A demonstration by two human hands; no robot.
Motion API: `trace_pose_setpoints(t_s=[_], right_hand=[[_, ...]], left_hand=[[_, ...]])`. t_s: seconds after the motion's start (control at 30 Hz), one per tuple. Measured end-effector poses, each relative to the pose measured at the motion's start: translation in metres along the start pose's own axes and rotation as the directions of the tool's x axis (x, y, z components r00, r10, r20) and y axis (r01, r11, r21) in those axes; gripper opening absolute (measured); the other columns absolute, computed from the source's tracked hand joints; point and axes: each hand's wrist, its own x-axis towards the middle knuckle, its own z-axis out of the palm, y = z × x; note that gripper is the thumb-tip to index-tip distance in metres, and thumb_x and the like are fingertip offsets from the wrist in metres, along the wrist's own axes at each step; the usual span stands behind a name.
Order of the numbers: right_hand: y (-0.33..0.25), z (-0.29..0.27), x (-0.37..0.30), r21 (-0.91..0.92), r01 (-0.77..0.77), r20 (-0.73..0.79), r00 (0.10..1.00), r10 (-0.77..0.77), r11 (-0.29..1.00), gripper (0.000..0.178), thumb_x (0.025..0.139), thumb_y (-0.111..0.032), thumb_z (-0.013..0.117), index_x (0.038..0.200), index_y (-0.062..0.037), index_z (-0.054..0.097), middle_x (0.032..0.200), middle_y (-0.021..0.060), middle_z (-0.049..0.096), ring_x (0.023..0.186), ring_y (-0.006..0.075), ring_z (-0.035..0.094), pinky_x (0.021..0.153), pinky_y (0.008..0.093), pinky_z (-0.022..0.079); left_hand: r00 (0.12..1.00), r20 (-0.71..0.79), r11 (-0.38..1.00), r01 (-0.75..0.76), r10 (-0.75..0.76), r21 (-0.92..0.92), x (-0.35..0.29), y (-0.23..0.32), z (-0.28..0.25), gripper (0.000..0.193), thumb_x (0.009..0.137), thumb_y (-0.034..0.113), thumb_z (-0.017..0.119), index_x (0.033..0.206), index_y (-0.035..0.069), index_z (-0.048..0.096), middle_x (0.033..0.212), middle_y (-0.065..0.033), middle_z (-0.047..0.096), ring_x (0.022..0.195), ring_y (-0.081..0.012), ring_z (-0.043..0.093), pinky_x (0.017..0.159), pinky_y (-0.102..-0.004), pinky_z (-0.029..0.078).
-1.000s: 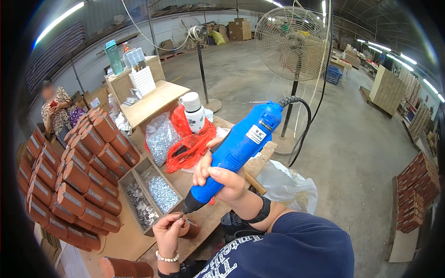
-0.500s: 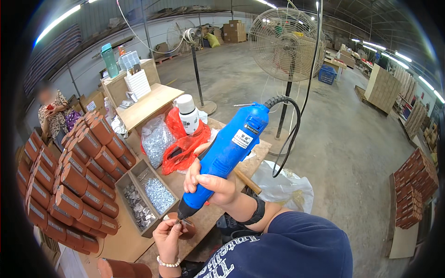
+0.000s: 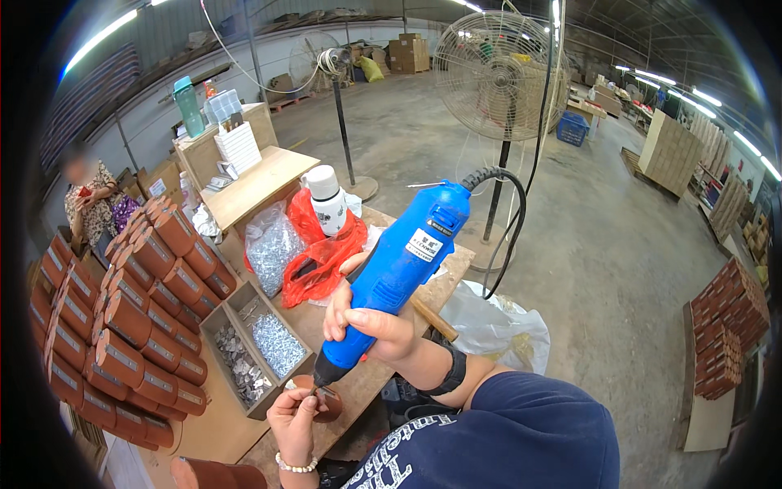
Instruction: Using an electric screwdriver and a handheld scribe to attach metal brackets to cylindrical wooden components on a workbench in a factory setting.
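My right hand (image 3: 379,330) is wrapped round a blue electric screwdriver (image 3: 399,261), which slants down to the left with its black nose lowest. At that nose my left hand (image 3: 292,417) is closed in a pinch by the bit; whatever small piece it grips is too small to make out. Just under the tip stands a reddish-brown cylinder (image 3: 330,406), partly hidden by my fingers and the tool. Beside my left hand sits a divided wooden box (image 3: 213,326), with shiny screws (image 3: 277,342) in one compartment and small metal plates (image 3: 240,363) in the other.
Stacked reddish-brown cylinders (image 3: 134,314) with metal strips fill the bench's left side. Behind the box are a bag of screws (image 3: 275,248), a red plastic bag (image 3: 326,265) and a white flask (image 3: 327,200). A wooden handle (image 3: 436,319) lies near my right wrist. A black cord (image 3: 521,220) hangs from the tool.
The view has shifted very slightly. Both hands keep the same hold, with the screwdriver's nose still at my left fingertips.
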Motion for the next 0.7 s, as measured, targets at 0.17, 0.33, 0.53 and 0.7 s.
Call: trace_pose_setpoints(t_s=[0.17, 0.33, 0.53, 0.7], right_hand=[[-0.001, 0.0003, 0.001, 0.008, -0.016, 0.027, 1.0, 0.015, 1.0, 0.05, 0.069, -0.006, 0.054, 0.111, -0.005, 0.028, 0.066, 0.0091, 0.046, 0.059, 0.02, 0.051, 0.059, 0.0358, 0.043], [-0.0025, 0.0005, 0.0014, 0.005, -0.029, 0.069, 0.997, 0.029, 1.0, 0.05, 0.068, -0.006, 0.054, 0.111, -0.0047, 0.029, 0.065, 0.0094, 0.047, 0.057, 0.0204, 0.051, 0.057, 0.0357, 0.043], [-0.0031, 0.0026, -0.0023, 0.023, -0.078, 0.122, 0.99, 0.075, 0.997, 0.051, 0.068, -0.006, 0.056, 0.111, -0.0051, 0.029, 0.065, 0.0093, 0.047, 0.057, 0.021, 0.051, 0.056, 0.0354, 0.042], [-0.0042, 0.0035, -0.0038, 0.031, -0.086, 0.118, 0.99, 0.081, 0.996, 0.05, 0.068, -0.006, 0.056, 0.11, -0.0046, 0.029, 0.065, 0.0092, 0.047, 0.058, 0.0211, 0.051, 0.056, 0.0353, 0.042]], left_hand=[[0.999, 0.023, 0.999, 0.033, -0.033, -0.004, -0.0016, 0.0045, 0.0017, 0.006, 0.078, 0.001, 0.053, 0.079, -0.005, 0.055, 0.069, -0.0074, 0.057, 0.059, -0.0114, 0.054, 0.056, -0.0213, 0.045], [0.994, 0.075, 0.996, 0.084, -0.083, -0.002, -0.0004, 0.0007, -0.0029, 0.006, 0.078, 0.001, 0.054, 0.078, -0.004, 0.056, 0.067, -0.0074, 0.058, 0.059, -0.0116, 0.055, 0.056, -0.0223, 0.046], [0.995, 0.064, 0.997, 0.078, -0.078, 0.002, -0.0017, 0.0006, -0.0052, 0.004, 0.076, 0.0, 0.055, 0.077, -0.005, 0.056, 0.067, -0.0074, 0.058, 0.058, -0.0117, 0.056, 0.055, -0.0224, 0.047], [0.995, 0.062, 0.996, 0.082, -0.083, 0.014, -0.0019, 0.0018, -0.0038, 0.005, 0.075, 0.0, 0.056, 0.078, -0.005, 0.056, 0.067, -0.0075, 0.058, 0.058, -0.0118, 0.056, 0.055, -0.0223, 0.047]])
